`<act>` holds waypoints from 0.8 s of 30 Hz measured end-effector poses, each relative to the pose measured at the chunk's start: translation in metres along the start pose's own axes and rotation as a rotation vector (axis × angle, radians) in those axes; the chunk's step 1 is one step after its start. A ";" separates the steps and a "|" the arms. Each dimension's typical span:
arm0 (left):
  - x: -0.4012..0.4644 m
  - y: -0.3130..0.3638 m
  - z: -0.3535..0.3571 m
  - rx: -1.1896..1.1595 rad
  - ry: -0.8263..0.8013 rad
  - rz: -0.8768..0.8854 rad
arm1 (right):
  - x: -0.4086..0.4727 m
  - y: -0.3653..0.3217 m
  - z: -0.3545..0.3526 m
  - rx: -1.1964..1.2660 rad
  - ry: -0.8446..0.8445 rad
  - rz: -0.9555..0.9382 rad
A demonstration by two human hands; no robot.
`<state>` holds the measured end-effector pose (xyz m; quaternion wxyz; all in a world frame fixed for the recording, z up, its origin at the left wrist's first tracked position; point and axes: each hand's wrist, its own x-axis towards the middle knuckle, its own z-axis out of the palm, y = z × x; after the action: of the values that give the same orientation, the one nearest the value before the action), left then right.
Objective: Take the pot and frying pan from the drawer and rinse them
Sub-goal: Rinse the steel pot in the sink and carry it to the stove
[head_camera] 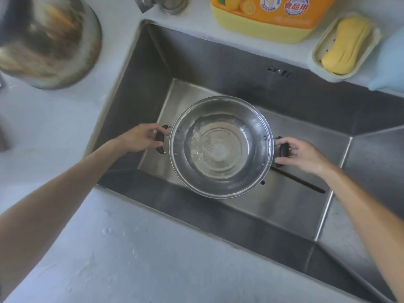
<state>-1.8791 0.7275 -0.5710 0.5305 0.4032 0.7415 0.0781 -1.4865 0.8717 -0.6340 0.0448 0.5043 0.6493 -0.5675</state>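
A shiny steel pot [220, 147] with two black side handles hangs upright over the steel sink [229, 68], with some water in its bottom. My left hand [142, 139] grips the pot's left handle and my right hand [301, 155] grips its right handle. Under the pot, a long black handle [299, 181] sticks out to the right across the sink floor; it may belong to the frying pan, whose body is hidden by the pot.
A large steel vessel [48, 40] stands on the counter at the upper left. Behind the sink are an orange and yellow detergent bottle [269, 16], a yellow sponge in a tray [347, 44], and the faucet base [170, 3]. A pale blue object [389, 62] sits at the right edge.
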 end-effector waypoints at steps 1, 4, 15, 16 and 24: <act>0.003 0.001 0.000 0.012 0.011 0.019 | -0.002 -0.001 0.001 0.025 0.007 -0.005; 0.005 0.001 0.000 0.092 0.035 0.074 | -0.013 -0.002 0.004 0.051 0.068 -0.031; -0.076 0.002 0.007 0.479 0.572 0.609 | -0.110 -0.032 -0.010 -0.405 0.760 -0.550; -0.084 0.006 0.006 0.495 0.636 0.643 | -0.119 -0.035 -0.013 -0.449 0.824 -0.612; -0.141 0.045 -0.019 0.706 1.038 0.863 | -0.179 -0.090 -0.056 -0.752 1.080 -0.997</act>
<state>-1.8562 0.6673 -0.4364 -0.1243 0.7148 0.6534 0.2163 -1.4340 0.8215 -0.4394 -0.3647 0.3118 0.8756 0.0551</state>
